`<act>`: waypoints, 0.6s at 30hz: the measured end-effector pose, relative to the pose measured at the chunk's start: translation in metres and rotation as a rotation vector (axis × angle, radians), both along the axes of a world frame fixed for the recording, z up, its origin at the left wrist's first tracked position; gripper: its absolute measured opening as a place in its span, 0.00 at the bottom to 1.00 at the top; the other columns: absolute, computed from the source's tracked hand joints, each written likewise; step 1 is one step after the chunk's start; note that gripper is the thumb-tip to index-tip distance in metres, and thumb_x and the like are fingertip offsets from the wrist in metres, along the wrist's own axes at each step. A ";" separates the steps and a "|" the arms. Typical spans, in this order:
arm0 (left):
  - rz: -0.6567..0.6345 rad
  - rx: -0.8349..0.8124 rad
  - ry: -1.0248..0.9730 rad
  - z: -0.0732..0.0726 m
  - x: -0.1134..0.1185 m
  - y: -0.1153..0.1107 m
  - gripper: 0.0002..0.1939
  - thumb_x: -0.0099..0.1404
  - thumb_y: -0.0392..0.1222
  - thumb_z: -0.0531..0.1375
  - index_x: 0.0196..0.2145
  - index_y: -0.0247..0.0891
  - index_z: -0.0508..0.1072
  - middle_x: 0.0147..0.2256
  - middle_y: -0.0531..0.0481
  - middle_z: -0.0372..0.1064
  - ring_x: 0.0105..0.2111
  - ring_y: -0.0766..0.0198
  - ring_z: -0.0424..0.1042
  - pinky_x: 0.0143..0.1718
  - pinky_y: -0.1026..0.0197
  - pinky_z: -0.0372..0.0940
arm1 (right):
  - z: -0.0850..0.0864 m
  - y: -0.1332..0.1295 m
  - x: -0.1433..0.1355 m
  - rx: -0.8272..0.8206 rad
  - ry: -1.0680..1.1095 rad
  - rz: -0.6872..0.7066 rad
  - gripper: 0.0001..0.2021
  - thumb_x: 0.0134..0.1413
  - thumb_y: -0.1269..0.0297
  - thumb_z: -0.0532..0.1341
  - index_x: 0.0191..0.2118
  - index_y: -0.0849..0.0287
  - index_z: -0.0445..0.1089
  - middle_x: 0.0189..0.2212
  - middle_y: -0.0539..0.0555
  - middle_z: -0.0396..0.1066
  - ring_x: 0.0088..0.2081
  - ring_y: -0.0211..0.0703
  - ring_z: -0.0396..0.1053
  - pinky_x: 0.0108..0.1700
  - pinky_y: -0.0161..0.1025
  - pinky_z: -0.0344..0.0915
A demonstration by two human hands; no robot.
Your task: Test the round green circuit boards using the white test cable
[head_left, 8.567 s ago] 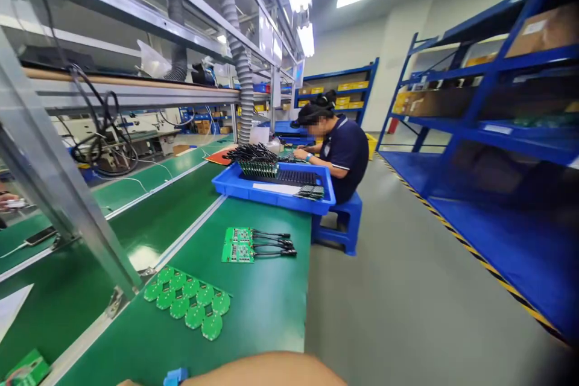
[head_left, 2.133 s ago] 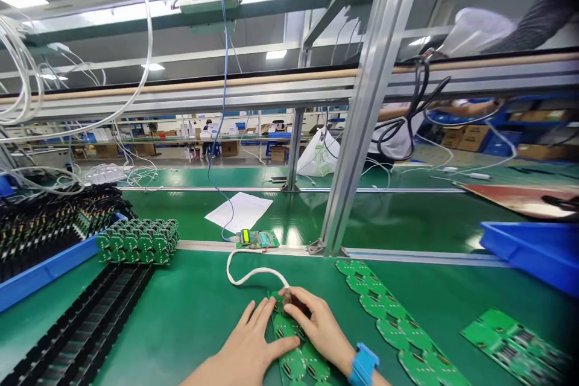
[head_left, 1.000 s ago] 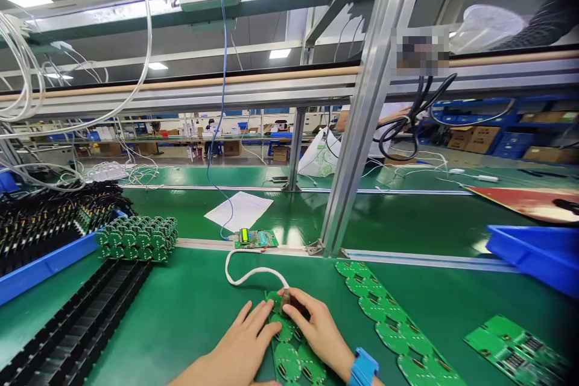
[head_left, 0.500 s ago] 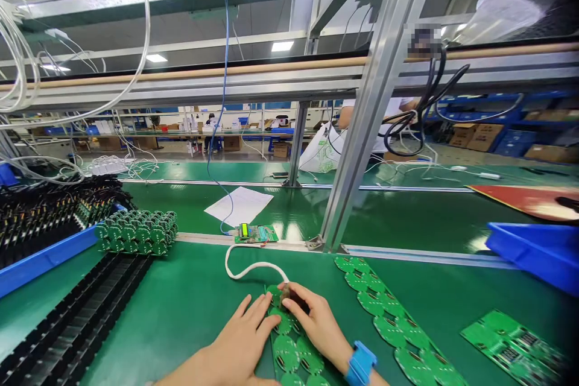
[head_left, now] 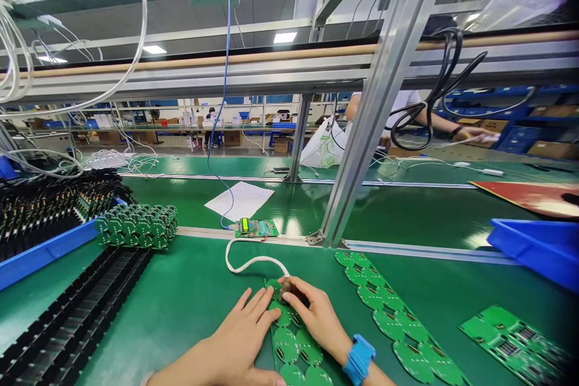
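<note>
Under my hands lies a panel of round green circuit boards (head_left: 286,347) on the green bench. My left hand (head_left: 242,329) rests flat along the panel's left edge, fingers stretched out and touching it near its far end. My right hand (head_left: 312,310), with a blue band on its wrist, pinches a brownish probe connector (head_left: 285,288) against the far end of the panel. From that connector a white cable (head_left: 244,264) curves back to a small green programmer board (head_left: 256,228) with a lit yellow-green display. The connector's contact tip is hidden.
Another panel of round boards (head_left: 393,313) lies to the right, with a rectangular green board (head_left: 511,335) beyond. Stacked round boards (head_left: 138,226) sit on black slotted racks (head_left: 85,307) at left. A metal post (head_left: 366,108) rises ahead; a blue bin (head_left: 538,250) stands right. Across the bench, a person reaches out.
My view has tilted slightly. Both my hands keep nearly the same place on the panel. The person across the bench has stretched an arm out to the right.
</note>
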State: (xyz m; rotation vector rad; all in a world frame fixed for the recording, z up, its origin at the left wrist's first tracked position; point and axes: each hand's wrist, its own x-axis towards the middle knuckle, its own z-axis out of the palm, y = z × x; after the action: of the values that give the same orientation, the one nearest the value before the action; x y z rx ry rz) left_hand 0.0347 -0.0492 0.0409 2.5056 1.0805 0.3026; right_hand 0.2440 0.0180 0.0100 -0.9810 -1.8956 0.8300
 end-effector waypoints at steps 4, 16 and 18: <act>-0.001 0.014 0.006 -0.001 0.001 0.000 0.45 0.62 0.68 0.56 0.65 0.35 0.50 0.67 0.37 0.31 0.66 0.46 0.33 0.65 0.40 0.33 | 0.000 -0.001 0.000 -0.006 -0.008 -0.001 0.15 0.59 0.54 0.56 0.43 0.58 0.74 0.36 0.56 0.77 0.37 0.48 0.73 0.41 0.40 0.70; 0.058 0.021 0.053 0.001 -0.001 0.003 0.48 0.58 0.71 0.57 0.63 0.32 0.54 0.66 0.33 0.37 0.66 0.48 0.36 0.65 0.42 0.38 | 0.011 -0.009 0.006 -0.049 0.059 0.016 0.15 0.58 0.53 0.57 0.40 0.60 0.72 0.28 0.52 0.72 0.29 0.43 0.68 0.34 0.37 0.67; 0.062 0.016 0.071 0.003 -0.003 0.005 0.48 0.59 0.71 0.56 0.63 0.31 0.54 0.66 0.32 0.38 0.66 0.48 0.35 0.65 0.41 0.38 | 0.013 -0.010 0.008 -0.070 0.030 0.057 0.15 0.57 0.53 0.58 0.37 0.60 0.72 0.28 0.52 0.72 0.28 0.41 0.66 0.33 0.36 0.66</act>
State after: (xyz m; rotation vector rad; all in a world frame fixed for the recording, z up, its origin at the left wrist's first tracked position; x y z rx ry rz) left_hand 0.0317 -0.0441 0.0434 2.5176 1.1892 0.2422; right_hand 0.2515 0.0075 0.0225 -0.9555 -1.8873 0.9445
